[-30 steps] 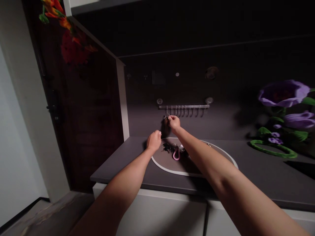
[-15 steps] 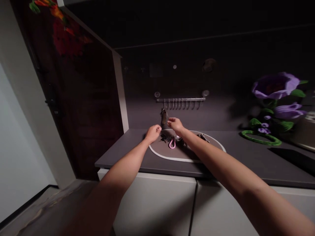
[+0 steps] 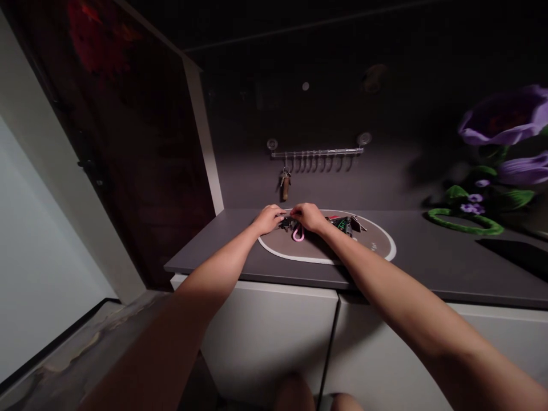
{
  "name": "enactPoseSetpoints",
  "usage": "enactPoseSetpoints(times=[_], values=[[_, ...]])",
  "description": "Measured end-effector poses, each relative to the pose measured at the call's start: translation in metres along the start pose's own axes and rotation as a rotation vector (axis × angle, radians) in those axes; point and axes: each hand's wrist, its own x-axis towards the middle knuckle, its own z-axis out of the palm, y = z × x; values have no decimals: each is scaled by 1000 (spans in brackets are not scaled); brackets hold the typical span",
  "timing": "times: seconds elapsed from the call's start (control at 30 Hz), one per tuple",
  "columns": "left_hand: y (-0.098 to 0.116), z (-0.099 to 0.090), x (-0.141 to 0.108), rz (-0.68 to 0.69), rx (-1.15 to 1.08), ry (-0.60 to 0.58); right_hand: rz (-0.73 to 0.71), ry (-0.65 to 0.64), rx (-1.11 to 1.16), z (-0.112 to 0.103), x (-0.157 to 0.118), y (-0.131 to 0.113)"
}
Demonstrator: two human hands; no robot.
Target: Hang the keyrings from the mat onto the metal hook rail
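1. Left hand (image 3: 269, 219): over the back-left rim of the mat (image 3: 308, 249), fingers bent toward the right, tips at the dark keys (image 3: 284, 224). Can't tell how narrow the grip is, or if it holds any.
2. Right hand (image 3: 310, 218): over the back part of the mat, fingers bent and pointing left, next to the upper end of the pink loop (image 3: 298, 233). Can't tell whether anything sits in the fingertips (small and dim there).
3. Dark keys: lying on the mat toward its left end, between the two hands; pink loop just right of them, nearer the mat's front rim.
4. Dark bundle (image 3: 342, 224) with red and green bits: on the mat, right of the right hand, partly behind the forearm.
5. Hanging keys (image 3: 285, 185), with a brown tag: on the left end of the clear rail (image 3: 319, 153), above the surface's back edge, well apart from both hands.
6. Surface (image 3: 231, 242): grey, mat lies between its back and front edges, left part.
7. Purple flower (image 3: 507, 123) and green ring (image 3: 465, 223): toward the surface's back edge, far right.
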Motion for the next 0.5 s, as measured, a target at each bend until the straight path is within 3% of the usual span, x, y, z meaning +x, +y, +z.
enactPoseSetpoints(times=[0.23, 0.5], values=[[2, -2, 4, -11, 38, -84, 6, -73, -52, 6, 3, 4], [6, -4, 3, -64, 26, -19, 2, -90, -47, 8, 5, 3]])
